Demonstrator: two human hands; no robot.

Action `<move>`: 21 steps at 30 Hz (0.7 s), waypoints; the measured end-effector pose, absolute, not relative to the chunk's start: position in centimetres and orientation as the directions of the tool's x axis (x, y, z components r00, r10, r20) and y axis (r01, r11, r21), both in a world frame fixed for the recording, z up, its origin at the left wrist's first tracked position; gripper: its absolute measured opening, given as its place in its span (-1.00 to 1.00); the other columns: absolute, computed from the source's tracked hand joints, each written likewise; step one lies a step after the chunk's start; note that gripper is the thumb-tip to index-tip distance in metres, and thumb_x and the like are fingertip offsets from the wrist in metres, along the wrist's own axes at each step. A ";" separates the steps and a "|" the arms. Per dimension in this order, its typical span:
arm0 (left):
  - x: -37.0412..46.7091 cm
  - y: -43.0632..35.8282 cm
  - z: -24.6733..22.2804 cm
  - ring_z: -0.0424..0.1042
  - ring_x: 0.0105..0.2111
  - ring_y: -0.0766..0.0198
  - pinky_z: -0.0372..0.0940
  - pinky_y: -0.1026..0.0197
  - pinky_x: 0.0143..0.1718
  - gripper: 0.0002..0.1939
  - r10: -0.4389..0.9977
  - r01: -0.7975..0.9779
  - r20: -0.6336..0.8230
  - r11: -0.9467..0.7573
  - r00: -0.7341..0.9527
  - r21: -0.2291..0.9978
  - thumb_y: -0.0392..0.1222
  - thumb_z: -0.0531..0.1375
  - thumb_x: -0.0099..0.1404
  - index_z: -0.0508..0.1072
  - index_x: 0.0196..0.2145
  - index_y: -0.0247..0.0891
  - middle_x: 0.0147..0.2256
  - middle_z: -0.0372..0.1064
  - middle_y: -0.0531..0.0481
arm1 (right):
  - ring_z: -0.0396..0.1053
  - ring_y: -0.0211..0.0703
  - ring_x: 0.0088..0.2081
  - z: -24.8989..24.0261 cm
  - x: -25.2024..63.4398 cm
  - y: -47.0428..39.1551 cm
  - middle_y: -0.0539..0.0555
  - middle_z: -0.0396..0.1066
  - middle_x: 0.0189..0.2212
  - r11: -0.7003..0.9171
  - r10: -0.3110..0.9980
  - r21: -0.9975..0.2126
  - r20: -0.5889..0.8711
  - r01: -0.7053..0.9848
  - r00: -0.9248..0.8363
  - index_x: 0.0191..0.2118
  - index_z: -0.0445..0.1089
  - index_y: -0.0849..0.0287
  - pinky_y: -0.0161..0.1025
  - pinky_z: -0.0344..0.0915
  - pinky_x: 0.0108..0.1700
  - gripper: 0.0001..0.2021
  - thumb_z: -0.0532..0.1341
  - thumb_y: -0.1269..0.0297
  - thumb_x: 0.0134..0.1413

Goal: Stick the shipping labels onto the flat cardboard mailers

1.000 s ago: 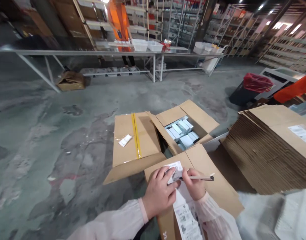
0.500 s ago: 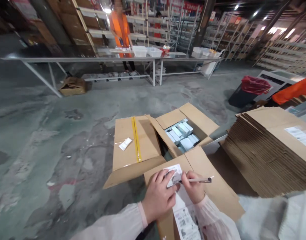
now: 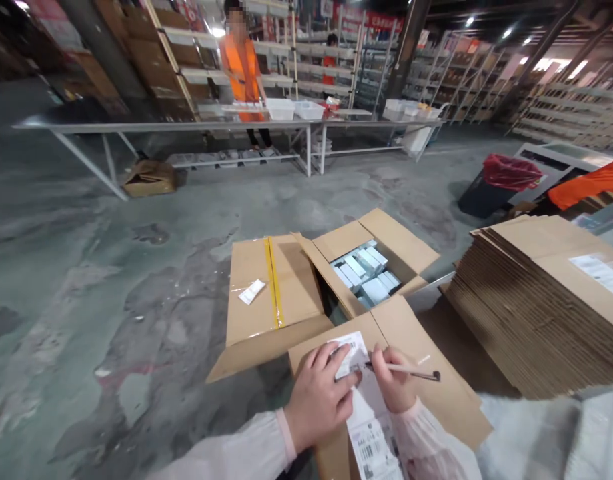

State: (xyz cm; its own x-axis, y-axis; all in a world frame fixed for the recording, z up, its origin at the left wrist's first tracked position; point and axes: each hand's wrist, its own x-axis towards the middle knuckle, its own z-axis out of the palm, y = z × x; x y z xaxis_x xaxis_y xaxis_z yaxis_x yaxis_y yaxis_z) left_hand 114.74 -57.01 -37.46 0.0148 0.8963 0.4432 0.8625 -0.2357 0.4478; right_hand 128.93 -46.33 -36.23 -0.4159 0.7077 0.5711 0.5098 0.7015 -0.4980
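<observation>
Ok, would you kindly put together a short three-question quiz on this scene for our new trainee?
1. Fill the gap: The left hand rests on a white printed paper ____.
2. True or false: The stack of flattened cardboard is to the right of the open box that holds small boxes.
3. Multiple choice: What does the right hand hold?
A) a roll of tape
B) a pen
C) a pair of scissors

Key: 1. label; 2. true; 3. B
</observation>
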 end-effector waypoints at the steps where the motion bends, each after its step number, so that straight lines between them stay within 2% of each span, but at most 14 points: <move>1: 114.7 -57.0 -37.5 0.13 0.10 -0.04 0.14 -0.11 0.02 -0.69 0.896 0.862 0.444 -0.234 0.012 0.450 -0.21 0.15 0.17 0.47 -0.11 -0.04 0.13 0.23 -0.04 | 0.09 -0.39 -0.71 -36.3 129.0 -46.3 -0.11 0.11 -0.77 0.706 0.703 -0.493 0.575 0.508 -0.419 -0.66 0.25 0.20 -0.36 0.03 -0.60 -0.65 0.10 0.34 0.15; 5: 114.7 -57.0 -37.5 0.13 0.10 -0.04 0.14 -0.11 0.02 -0.68 0.899 0.860 0.438 -0.233 0.012 0.454 -0.20 0.15 0.17 0.46 -0.10 -0.04 0.12 0.23 -0.05 | 0.11 -0.37 -0.69 -36.6 129.1 -45.9 -0.08 0.18 -0.75 0.779 0.620 -0.384 0.593 0.496 -0.514 -0.57 0.39 0.19 -0.34 0.01 -0.60 -0.69 0.06 0.39 0.16; 9: 114.7 -57.0 -37.5 0.13 0.10 -0.03 0.14 -0.11 0.02 -0.69 0.904 0.859 0.427 -0.231 0.016 0.457 -0.20 0.15 0.18 0.46 -0.10 -0.04 0.13 0.22 -0.04 | 0.11 -0.36 -0.68 -36.8 129.2 -45.8 -0.08 0.19 -0.74 0.797 0.587 -0.292 0.580 0.529 -0.564 -0.55 0.39 0.19 -0.33 0.00 -0.58 -0.69 0.04 0.41 0.16; 18: 114.8 -57.0 -37.5 0.14 0.10 -0.03 0.15 -0.12 0.02 -0.71 0.898 0.861 0.439 -0.237 0.017 0.450 -0.20 0.15 0.17 0.47 -0.12 -0.06 0.12 0.23 -0.05 | 0.09 -0.38 -0.70 -37.0 129.1 -45.9 -0.10 0.13 -0.77 0.734 0.673 -0.418 0.556 0.536 -0.487 -0.64 0.30 0.18 -0.36 0.02 -0.60 -0.65 0.07 0.34 0.16; 21: 114.8 -57.0 -37.4 0.14 0.09 -0.03 0.15 -0.11 0.02 -0.70 0.901 0.860 0.434 -0.235 0.017 0.454 -0.21 0.16 0.17 0.47 -0.12 -0.06 0.12 0.23 -0.06 | 0.08 -0.39 -0.70 -36.7 128.9 -46.0 -0.10 0.12 -0.77 0.710 0.693 -0.422 0.557 0.563 -0.457 -0.66 0.25 0.17 -0.36 0.03 -0.61 -0.63 0.06 0.34 0.17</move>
State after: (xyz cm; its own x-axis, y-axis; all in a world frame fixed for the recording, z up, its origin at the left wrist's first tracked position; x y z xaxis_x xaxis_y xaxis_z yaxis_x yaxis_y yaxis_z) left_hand 114.76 -56.99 -37.44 0.0169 0.9006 0.4342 0.8597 -0.2349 0.4537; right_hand 128.93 -45.99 -36.73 -0.4572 0.6933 0.5570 0.5632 0.7104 -0.4220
